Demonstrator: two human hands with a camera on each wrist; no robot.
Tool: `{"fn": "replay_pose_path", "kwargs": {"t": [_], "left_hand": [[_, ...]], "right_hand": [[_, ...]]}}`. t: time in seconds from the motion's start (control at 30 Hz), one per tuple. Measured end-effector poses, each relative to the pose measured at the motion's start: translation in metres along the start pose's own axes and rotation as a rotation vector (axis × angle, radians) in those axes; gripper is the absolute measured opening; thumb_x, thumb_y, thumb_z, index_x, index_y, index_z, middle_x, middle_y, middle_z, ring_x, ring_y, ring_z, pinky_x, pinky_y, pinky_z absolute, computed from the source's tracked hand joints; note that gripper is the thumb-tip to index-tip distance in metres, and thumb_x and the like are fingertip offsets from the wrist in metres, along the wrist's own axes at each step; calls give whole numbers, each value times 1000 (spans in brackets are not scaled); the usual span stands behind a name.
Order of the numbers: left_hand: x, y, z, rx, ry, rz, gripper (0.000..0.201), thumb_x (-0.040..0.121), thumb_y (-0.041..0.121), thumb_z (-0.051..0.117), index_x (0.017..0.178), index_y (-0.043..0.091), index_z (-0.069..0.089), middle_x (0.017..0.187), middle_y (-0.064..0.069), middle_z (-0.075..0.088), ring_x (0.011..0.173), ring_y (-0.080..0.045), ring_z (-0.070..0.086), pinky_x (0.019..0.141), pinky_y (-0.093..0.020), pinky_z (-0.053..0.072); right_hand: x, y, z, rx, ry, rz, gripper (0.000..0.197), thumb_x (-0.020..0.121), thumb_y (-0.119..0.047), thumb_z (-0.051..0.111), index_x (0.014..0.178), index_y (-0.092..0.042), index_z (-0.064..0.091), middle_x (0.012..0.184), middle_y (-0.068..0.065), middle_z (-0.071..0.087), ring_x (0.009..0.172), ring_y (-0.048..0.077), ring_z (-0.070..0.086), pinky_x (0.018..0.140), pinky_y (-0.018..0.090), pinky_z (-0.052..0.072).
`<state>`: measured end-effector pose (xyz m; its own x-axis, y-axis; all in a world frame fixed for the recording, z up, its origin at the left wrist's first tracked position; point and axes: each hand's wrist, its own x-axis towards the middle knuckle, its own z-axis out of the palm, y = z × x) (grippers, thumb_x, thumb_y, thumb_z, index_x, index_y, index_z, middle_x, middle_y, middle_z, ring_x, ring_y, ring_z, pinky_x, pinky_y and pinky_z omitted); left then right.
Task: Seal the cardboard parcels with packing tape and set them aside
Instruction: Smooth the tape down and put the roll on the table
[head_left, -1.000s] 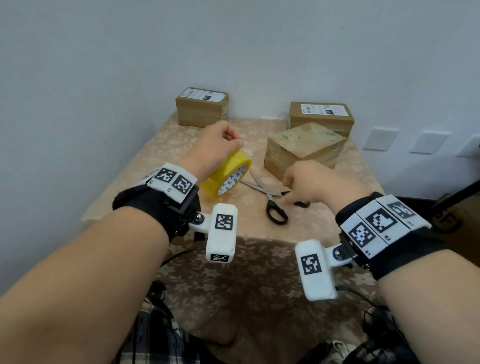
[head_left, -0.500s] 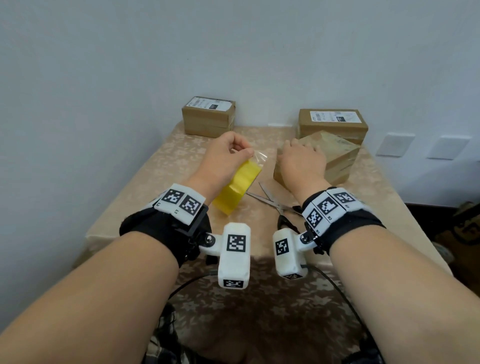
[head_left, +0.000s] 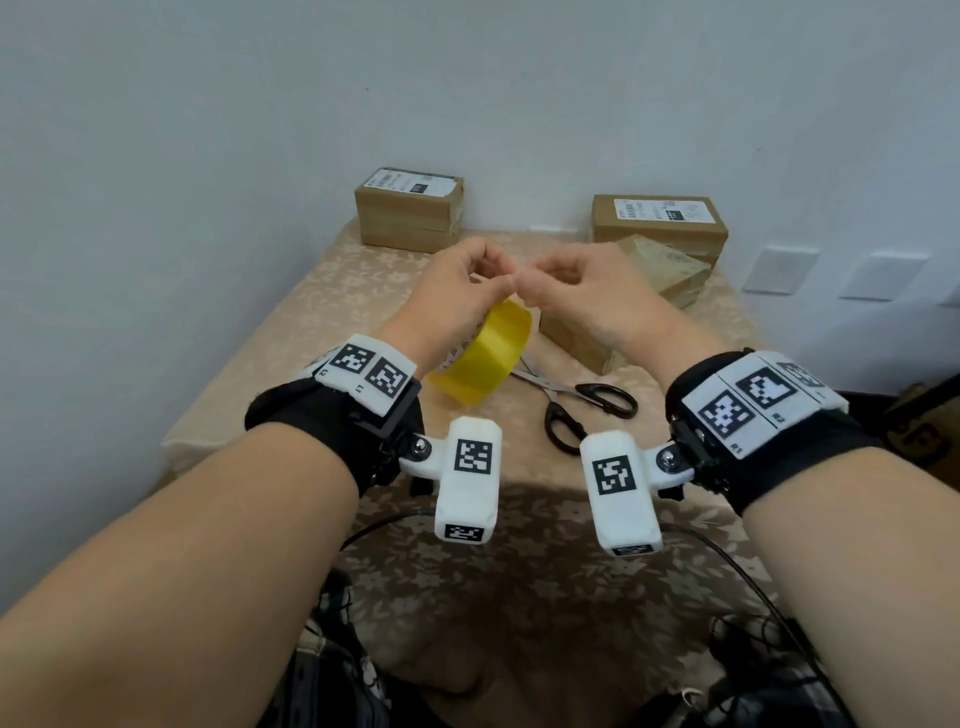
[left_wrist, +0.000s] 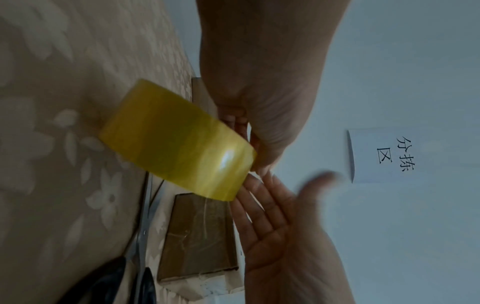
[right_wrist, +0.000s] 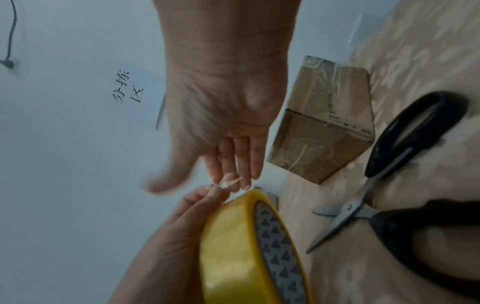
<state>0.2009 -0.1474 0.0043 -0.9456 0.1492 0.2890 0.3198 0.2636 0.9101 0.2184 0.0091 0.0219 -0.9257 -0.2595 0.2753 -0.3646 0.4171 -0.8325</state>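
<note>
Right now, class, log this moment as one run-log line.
left hand: holds yellow tape roll | right hand: fingers at the tape's free end | scissors: on table | nearest parcel: waiting
</note>
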Motion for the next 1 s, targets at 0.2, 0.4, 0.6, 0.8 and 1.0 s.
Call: {"fn": "replay_pose_path", "kwargs": {"t": [0.2, 0.4, 0.6, 0.8, 1.0], "left_hand": [[-4, 1, 1, 141, -32, 39, 7, 91, 21, 61, 88, 25, 56, 111, -3, 44, 74, -16, 50, 68, -27, 46], [-8, 5, 9, 257, -116, -102, 73, 85, 31, 66, 143, 14, 24, 122, -5, 35, 100, -13, 46, 77, -20, 36], [-4, 4, 5, 201, -94, -195, 25, 89, 23, 60, 113, 18, 58, 94, 2, 57, 93, -15, 57, 72, -23, 42], [-2, 3, 9, 166, -77, -130, 10, 89, 19, 60, 98, 17, 62, 85, -1, 53, 75, -13, 52, 69, -27, 44], [-5, 2, 16, 213, -51, -14, 17, 93, 26, 58, 85, 11, 64, 80, -1, 56, 75, -12, 50, 73, -30, 43]], "right_hand": [[3, 4, 5, 56, 88, 115, 17, 84, -6, 71, 75, -17, 61, 72, 3, 64, 59, 4, 63, 64, 19, 55], [10, 10, 7, 63, 180, 217, 17, 90, -2, 62, 76, -11, 57, 70, 7, 59, 58, 14, 61, 59, 26, 56], [9, 8, 8, -115, 237, 109, 15, 87, -14, 68, 73, -13, 61, 73, 3, 63, 68, 15, 63, 69, 30, 53], [6, 2, -2, -237, 338, 46, 9, 89, -18, 66, 85, -10, 67, 76, -4, 60, 71, 7, 54, 64, 14, 42], [0, 12, -6, -123, 369, 146, 13, 86, -19, 71, 90, -6, 70, 86, 9, 69, 79, 17, 65, 76, 26, 54]]}}
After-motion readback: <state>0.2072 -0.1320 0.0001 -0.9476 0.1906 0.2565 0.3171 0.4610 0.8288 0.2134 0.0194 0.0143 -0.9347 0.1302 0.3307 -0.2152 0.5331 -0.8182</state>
